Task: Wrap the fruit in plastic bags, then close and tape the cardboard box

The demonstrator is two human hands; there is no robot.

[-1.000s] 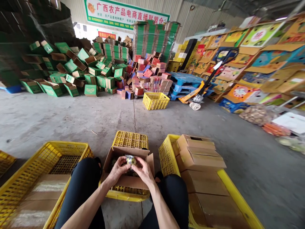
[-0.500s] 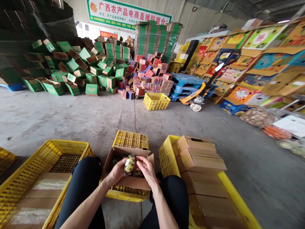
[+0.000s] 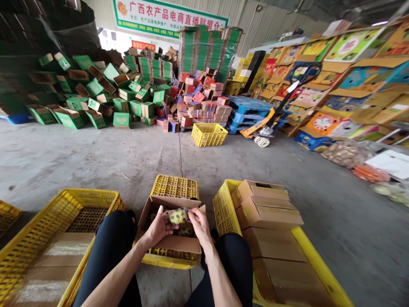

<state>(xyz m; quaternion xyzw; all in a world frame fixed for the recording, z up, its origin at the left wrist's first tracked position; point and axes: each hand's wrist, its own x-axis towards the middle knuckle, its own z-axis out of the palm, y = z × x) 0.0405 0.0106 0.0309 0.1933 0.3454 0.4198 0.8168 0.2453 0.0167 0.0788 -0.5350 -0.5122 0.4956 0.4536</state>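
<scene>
A yellow, dark-spotted piece that looks like a fruit in a thin wrapper (image 3: 177, 216) lies across the fingers of my left hand (image 3: 158, 229), which supports it from the left with the thumb raised. My right hand (image 3: 198, 224) pinches the piece's right end between thumb and fingers. Both hands are above an open cardboard box (image 3: 179, 244) between my knees. More pieces with similar mottling show dimly inside it, partly hidden by my hands. Under the box is an upturned yellow plastic crate (image 3: 175, 186).
On my right, a yellow crate (image 3: 224, 207) holds several closed cardboard boxes (image 3: 275, 243). Another yellow crate (image 3: 96, 194) on my left holds taped boxes (image 3: 54, 268). Farther ahead stand a yellow crate (image 3: 209, 135), a pallet jack (image 3: 266, 123), blue pallets (image 3: 246, 106) and piled green cartons (image 3: 121, 119).
The spotted fruit has turned from upright to lying sideways in my left hand. My right hand has closed on its right end, having been beside it before.
</scene>
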